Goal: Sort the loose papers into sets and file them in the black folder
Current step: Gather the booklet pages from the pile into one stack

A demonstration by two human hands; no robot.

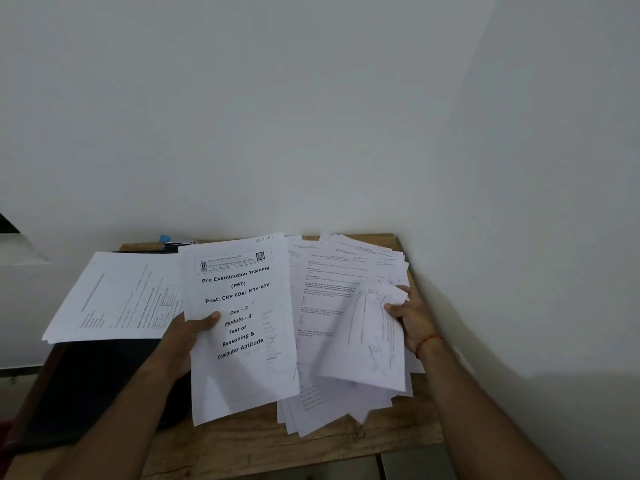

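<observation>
Head view shows the sorting only partly done, as far as I can judge. One set of papers [114, 296] already lies at the middle left of the frame, resting on the black folder [97, 382]. The folder lies flat on the wooden table [263, 445] at the lower left. I cannot tell if any sheet is filed inside it.

A big heap of loose papers [322, 292] is spread in a fan at the centre right, so most of the sorting and all of the filing seem left to do.

The left hand [188, 336] pinches a stapled or stacked set with the cover page "Pre Examination Training" [242, 306]. The thumb presses on the front of its left edge and the other fingers are hidden behind the paper. This set is lifted and tilted, and it partly covers the folder and the heap.

The right hand [412, 323], at the right side of the heap, holds a curled sheet [370, 337] by its right edge. Its thumb lies on the front and its fingers are bent around the edge, so this sheet is raised from the heap. A red thread [427, 341] is around that wrist.
</observation>
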